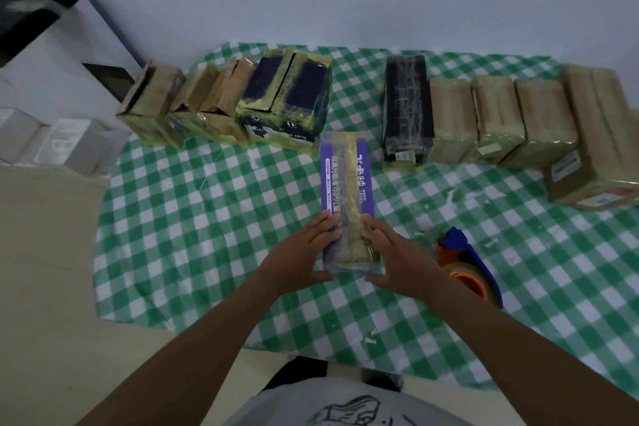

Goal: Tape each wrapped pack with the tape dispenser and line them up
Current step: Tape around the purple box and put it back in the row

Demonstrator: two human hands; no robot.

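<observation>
Grey shirt (345, 405) fills the bottom edge, and both bare forearms reach out from it over the green-and-white checked cloth (193, 218), which lies soft and a little rumpled. At the far left of the cloth stands the left row (221, 104): blocky packs, brown and dark, under glossy yellowed tape that wrinkles at the corners. The left hand (304, 252) lies flat against the left flank of the pack (345, 180), fingers straight and together, thumb spread along its near end. That pack sits mid-cloth, long and narrow, purple print under slick clear film, a yellowish tape strip running its length. The right hand (397, 252) mirrors the left on the other flank, fingers straight, thumb out, gripping nothing. My guess is the taping is done and the pack goes next into the gap between the rows; since the film looks slippery, even pressure from both palms should keep it from skewing. Just right of the hand lies the dispenser (461, 247), blue plastic with an orange-cored roll, unheld, with pale scraps (491, 243) near it. The right row (498, 117) stands beyond: one dark pack, then tan ones.
</observation>
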